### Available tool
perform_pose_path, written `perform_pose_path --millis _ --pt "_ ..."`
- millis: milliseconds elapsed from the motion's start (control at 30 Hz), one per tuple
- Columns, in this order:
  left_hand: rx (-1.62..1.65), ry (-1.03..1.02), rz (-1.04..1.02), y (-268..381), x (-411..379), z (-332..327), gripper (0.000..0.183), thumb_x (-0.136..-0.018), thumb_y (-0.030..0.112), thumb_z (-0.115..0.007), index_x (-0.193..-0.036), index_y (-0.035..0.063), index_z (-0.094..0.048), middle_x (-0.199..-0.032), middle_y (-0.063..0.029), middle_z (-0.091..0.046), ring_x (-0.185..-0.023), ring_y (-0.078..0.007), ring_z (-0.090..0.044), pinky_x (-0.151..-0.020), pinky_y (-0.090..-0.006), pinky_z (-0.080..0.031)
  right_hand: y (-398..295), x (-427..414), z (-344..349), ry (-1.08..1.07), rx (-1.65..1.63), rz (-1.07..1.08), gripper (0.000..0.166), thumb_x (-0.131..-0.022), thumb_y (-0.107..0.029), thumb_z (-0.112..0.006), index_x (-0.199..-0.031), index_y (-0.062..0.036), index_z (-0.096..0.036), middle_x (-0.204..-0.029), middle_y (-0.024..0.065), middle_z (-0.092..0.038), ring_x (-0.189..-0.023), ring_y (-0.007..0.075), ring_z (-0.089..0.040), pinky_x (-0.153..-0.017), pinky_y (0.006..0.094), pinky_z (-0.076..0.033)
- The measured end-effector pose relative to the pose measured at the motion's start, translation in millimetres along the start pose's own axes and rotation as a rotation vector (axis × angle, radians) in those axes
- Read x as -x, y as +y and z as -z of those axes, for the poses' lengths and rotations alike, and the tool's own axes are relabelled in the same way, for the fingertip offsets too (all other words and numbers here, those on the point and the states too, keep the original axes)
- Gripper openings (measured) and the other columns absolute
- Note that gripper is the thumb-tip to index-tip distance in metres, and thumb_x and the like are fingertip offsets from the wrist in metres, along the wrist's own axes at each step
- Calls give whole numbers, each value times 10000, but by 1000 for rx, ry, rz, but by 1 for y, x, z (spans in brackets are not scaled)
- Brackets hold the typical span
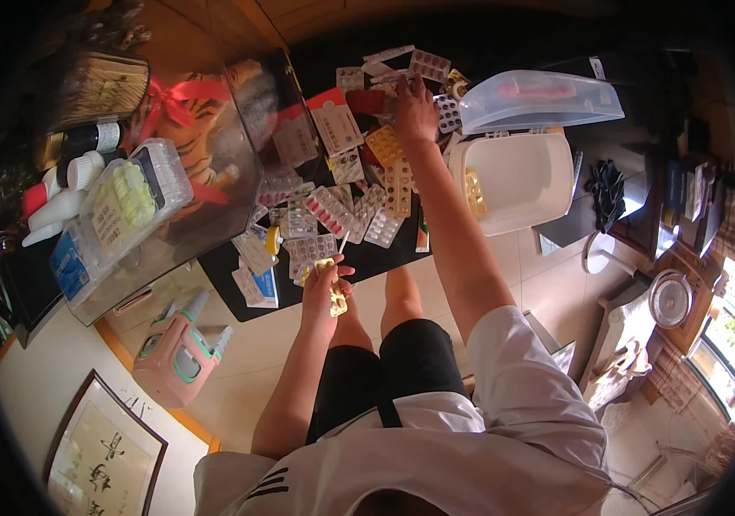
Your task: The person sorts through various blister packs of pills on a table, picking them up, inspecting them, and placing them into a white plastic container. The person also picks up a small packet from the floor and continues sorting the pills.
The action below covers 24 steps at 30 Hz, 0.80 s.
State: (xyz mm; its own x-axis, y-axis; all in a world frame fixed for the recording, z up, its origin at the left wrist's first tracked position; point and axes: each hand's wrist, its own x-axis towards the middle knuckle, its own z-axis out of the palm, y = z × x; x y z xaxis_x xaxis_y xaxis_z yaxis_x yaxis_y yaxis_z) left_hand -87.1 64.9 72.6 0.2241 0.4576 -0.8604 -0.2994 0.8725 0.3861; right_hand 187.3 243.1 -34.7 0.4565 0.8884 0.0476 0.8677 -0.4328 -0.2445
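My left hand [321, 284] holds a gold blister pack [337, 303] near the front edge of the black table [228, 267]. A thin white stick [343, 242] shows just beyond its fingers. My right hand [416, 113] reaches across the table to the far side of a heap of blister packs, fingers down among them; whether they grip anything is hidden. Close by lie a dark silver blister pack [448, 115], a yellow-gold one [383, 146] and a pinkish one [430, 65]. Under my right forearm is a tan blister pack [398, 188]. Red-and-white capsules [328, 211] fill another pack.
At right stands a white plastic box [515, 180], its translucent lid [541, 100] swung back, a gold blister pack [474, 193] inside. An orange-and-white medicine carton [335, 119] leans near a clear display case [212, 213] at left. A yellow tape roll [272, 240] sits near the front.
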Motion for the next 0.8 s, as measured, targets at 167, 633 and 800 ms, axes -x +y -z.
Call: perform_pose_path --millis 167,633,800 --pt "18 -7 16 -1 1 -3 245 -929 164 -505 -1139 49 -558 -874 -76 -644 -570 -85 -552 -531 -239 -448 17 -18 7 -197 94 3 365 -809 -149 -592 -1171 -188 -570 -1251 72 -516 -1080 287 -537 -847 435 -458" --pt "26 9 6 -5 -3 2 243 -937 161 -495 -1135 32 -554 -867 -84 -645 -556 -96 -550 -524 -234 -443 18 26 31 142 -613 -209 221 -898 -196 -535 -1021 -35 -623 -912 166 -623 -886 364 -589 -770 420 -476" --pt "22 1 14 -6 2 -1 255 -935 176 -503 -1140 32 -547 -871 -86 -644 -578 -103 -562 -541 -241 -454 8 71 57 183 -484 -90 344 -895 -181 -545 -1182 5 -511 -1148 219 -520 -1028 402 -521 -857 431 -446"
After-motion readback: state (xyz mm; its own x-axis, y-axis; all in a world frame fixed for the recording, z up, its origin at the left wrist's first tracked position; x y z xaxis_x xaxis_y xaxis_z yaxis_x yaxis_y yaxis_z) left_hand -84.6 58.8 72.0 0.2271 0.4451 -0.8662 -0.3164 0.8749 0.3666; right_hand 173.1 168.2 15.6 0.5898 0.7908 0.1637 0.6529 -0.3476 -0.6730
